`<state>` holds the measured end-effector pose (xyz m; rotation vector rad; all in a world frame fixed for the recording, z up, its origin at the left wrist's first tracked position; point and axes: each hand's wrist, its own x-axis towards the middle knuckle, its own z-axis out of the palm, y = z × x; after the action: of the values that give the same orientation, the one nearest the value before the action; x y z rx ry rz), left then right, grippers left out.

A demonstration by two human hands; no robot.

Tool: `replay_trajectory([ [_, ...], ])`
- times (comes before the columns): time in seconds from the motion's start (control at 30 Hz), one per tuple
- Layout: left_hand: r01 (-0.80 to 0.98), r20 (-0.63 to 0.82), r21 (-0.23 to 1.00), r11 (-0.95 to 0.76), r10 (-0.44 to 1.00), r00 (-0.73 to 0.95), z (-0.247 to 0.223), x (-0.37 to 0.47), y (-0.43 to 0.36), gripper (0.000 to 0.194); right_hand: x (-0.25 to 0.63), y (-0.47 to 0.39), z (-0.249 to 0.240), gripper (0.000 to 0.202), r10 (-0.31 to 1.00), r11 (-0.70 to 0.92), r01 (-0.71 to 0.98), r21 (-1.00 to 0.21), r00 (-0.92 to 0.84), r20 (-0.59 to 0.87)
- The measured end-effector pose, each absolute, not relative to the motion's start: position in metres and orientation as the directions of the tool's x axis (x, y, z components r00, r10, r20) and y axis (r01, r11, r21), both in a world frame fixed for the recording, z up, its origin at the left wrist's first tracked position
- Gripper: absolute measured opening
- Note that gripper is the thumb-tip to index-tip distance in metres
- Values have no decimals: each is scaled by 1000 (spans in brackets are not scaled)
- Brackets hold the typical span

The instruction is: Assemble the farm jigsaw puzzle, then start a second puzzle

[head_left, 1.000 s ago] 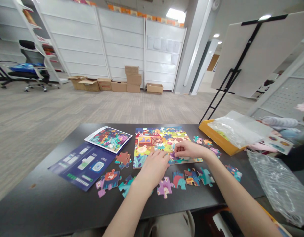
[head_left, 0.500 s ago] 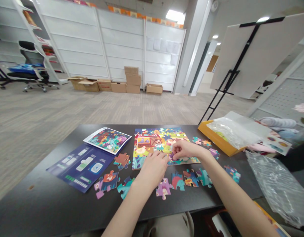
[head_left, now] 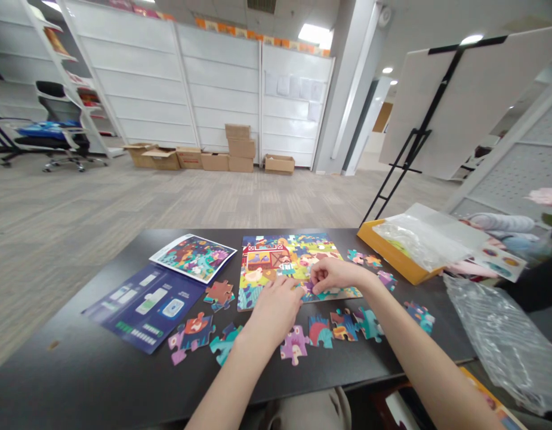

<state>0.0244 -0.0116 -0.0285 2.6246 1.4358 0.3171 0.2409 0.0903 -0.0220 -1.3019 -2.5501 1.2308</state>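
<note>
A colourful farm-scene jigsaw board (head_left: 258, 260) with a red barn lies near the far middle of the black table. My left hand (head_left: 278, 307) rests with fingers stretched over its lower edge. Thumb and fingers of my right hand (head_left: 336, 275) are pinched low on the board, at a purple puzzle piece (head_left: 310, 286), mostly covered by the fingers. In front of the board lie loose pieces: a purple one (head_left: 295, 344), a red and blue one (head_left: 320, 331), an orange one (head_left: 344, 325) and a teal one (head_left: 369, 324). Brown (head_left: 219, 295) and fox-coloured (head_left: 196, 327) pieces sit left.
On the left are a picture sheet (head_left: 193, 257) and a dark blue leaflet (head_left: 144, 304). A yellow box (head_left: 394, 257) with clear plastic stands at the right, beside a crumpled plastic bag (head_left: 503, 340). More pieces (head_left: 419, 315) lie between. An easel (head_left: 405, 161) stands behind.
The view has shifted very slightly. Both hands stay at nearly the same places on the board, the right one still pinched at the purple piece.
</note>
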Motion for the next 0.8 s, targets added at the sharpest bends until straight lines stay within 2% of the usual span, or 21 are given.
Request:
replay_trajectory([
  [0.1,812,120,223,-539,842,526,-27,24,-11,17,244,87,-16,32,665,370,637,-676,-690,-287],
  [0.17,815,114,224,-534,845,522,-25,23,-11,15,247,84,-10,28,672,423,613,-667,-706,-223],
  [0.27,820,107,227,-525,850,515,-23,21,-11,12,249,77,-1,26,703,503,631,-590,-696,-145],
  [0.43,804,118,236,-546,837,534,-27,20,-12,11,246,70,0,19,715,529,682,-505,-679,-166],
  [0.57,771,163,321,-550,834,527,-32,16,-11,15,242,70,-5,19,781,522,747,-411,-613,-122],
  [0.67,743,248,404,-534,846,473,-28,0,-9,26,241,69,-3,19,776,528,756,-387,-615,-141],
  [0.8,811,260,424,-404,912,318,-17,-46,-8,25,242,69,1,20,764,550,746,-374,-631,-136],
])
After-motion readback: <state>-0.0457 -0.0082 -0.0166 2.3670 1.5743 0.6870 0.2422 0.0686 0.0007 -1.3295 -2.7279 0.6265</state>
